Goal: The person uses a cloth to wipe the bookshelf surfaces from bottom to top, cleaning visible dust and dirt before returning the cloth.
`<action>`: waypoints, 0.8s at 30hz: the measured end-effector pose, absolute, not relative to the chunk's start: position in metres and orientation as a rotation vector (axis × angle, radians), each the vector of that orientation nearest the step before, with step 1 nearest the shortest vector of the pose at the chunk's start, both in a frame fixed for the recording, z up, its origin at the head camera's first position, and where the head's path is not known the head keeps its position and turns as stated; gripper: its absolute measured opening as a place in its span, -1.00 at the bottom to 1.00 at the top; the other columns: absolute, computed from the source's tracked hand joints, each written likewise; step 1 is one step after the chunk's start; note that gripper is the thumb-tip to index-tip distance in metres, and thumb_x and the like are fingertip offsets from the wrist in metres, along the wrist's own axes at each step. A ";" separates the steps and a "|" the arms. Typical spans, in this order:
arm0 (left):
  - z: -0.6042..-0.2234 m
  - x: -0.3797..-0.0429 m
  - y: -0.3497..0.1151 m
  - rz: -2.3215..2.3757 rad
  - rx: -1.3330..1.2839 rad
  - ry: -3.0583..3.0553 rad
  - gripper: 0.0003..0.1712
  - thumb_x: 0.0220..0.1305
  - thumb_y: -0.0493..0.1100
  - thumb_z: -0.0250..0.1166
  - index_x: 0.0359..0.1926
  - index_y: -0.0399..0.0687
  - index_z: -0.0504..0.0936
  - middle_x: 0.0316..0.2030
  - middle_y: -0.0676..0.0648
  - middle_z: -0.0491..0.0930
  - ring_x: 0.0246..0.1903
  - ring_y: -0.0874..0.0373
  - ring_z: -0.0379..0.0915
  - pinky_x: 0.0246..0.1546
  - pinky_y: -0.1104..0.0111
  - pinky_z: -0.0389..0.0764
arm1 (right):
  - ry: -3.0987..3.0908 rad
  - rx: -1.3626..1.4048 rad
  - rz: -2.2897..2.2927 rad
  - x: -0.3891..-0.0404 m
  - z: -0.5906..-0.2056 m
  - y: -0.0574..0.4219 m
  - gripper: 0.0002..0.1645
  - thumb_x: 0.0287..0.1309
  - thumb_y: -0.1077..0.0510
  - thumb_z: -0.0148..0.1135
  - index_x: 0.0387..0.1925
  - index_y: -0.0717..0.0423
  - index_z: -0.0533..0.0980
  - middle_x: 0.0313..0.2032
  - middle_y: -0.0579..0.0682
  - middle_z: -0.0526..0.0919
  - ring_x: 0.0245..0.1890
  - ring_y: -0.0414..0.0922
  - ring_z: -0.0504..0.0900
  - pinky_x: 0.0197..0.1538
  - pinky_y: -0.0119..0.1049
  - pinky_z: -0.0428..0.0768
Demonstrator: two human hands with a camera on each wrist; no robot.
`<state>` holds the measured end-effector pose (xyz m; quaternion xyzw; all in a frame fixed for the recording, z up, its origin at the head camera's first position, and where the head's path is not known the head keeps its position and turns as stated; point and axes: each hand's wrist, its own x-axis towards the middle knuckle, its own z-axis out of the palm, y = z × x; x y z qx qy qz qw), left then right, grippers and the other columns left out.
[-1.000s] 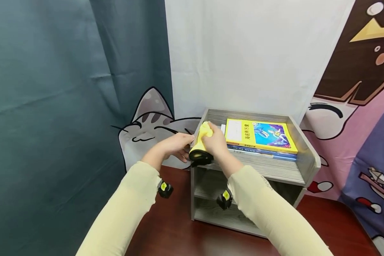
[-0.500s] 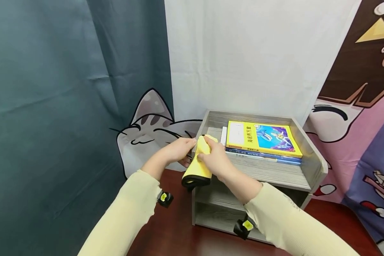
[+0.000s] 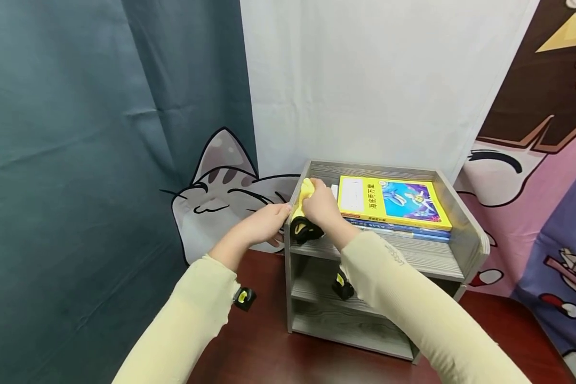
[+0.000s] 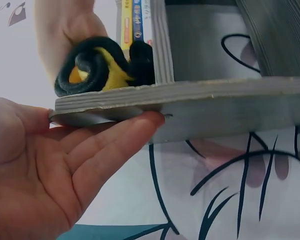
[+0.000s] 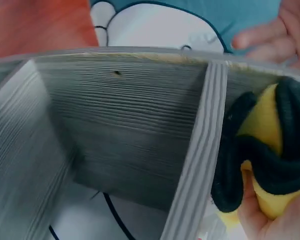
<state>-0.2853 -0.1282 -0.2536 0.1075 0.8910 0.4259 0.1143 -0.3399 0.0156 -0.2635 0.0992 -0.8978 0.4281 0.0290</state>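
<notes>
My right hand [image 3: 322, 207] grips a bunched yellow cloth [image 3: 303, 196] with a black border, inside the left end of the grey wooden shelf unit's [image 3: 398, 256] top tray. In the right wrist view, folds of the cloth [image 5: 264, 125] press close to the side panel. My left hand [image 3: 264, 223] rests against the outside of that panel. Seen from the left wrist, the fingers [image 4: 110, 142] lie nearly straight along the outer face, and the thumb touches the panel's edge. The cloth's far part is hidden by the right hand.
Right of the cloth, a yellow-covered book [image 3: 393, 200] tops a small stack of books in the tray. Lower compartments [image 3: 350, 328] open to the front. The unit stands on a dark red table [image 3: 254, 320], before printed curtains [image 3: 389, 80].
The cloth came toward the tray's front edge half a second ago, its end hanging lower. Now my right hand has pushed it back inside along the left panel. My left hand stays put.
</notes>
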 end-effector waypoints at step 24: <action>-0.246 -0.302 -0.120 0.916 0.389 2.764 -0.37 0.46 0.04 -0.31 0.45 0.02 -0.19 -0.13 -0.34 0.50 -0.66 0.05 0.53 -0.58 0.29 0.58 | -3.035 0.947 0.506 -0.274 -0.259 0.032 -0.26 0.25 0.15 0.06 0.33 0.41 0.05 -0.04 0.20 0.53 -0.26 -0.09 0.50 -0.14 -0.21 0.48</action>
